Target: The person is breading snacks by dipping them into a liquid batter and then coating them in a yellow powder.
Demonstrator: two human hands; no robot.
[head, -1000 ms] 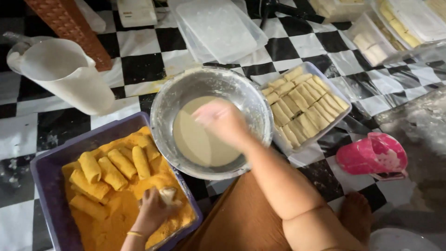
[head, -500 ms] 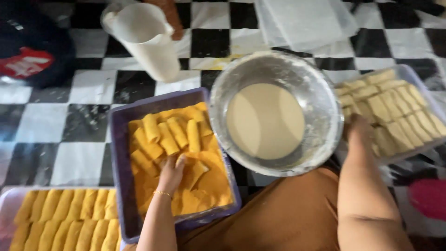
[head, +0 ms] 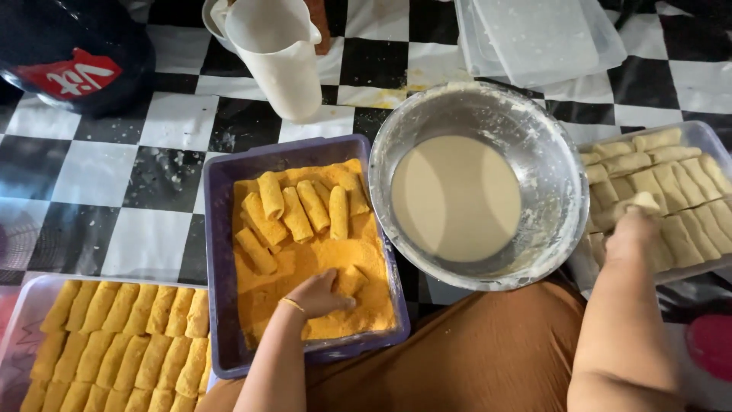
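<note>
The left hand (head: 320, 296) lies palm-down in the purple plastic tub (head: 216, 252), its fingers curled over one short roll (head: 349, 279) half sunk in the orange crumbs (head: 335, 252), a loose grip closed on that roll. The crumb bed is dry, grainy and heaped unevenly. Just beyond the fingers, several coated rolls (head: 297, 210) lie side by side, stubby cylinders with a rough orange crust.

The right hand (head: 633, 229) rests over the clear tray (head: 705, 137) of pale, smooth, uncoated rolls (head: 663, 172), its fingertips pinching one pale roll (head: 639, 203) at the tray's near edge; the grip is closed on it.

Between the two hands sits a round metal bowl (head: 549, 145), its wall smeared with dried flour, holding a flat pool of creamy batter (head: 456, 197). To the outside of the left hand, a second tray (head: 30, 294) holds tight rows of finished crumbed rolls (head: 122, 336). Beyond the tub stands a white plastic jug (head: 278, 49) on the black-and-white chequered floor (head: 99, 175).

Half a second ago the right hand lay lower on the pale rolls; now it has a roll pinched. The left hand is still pressing into the crumbs at the same spot, and the view has swung slightly.
</note>
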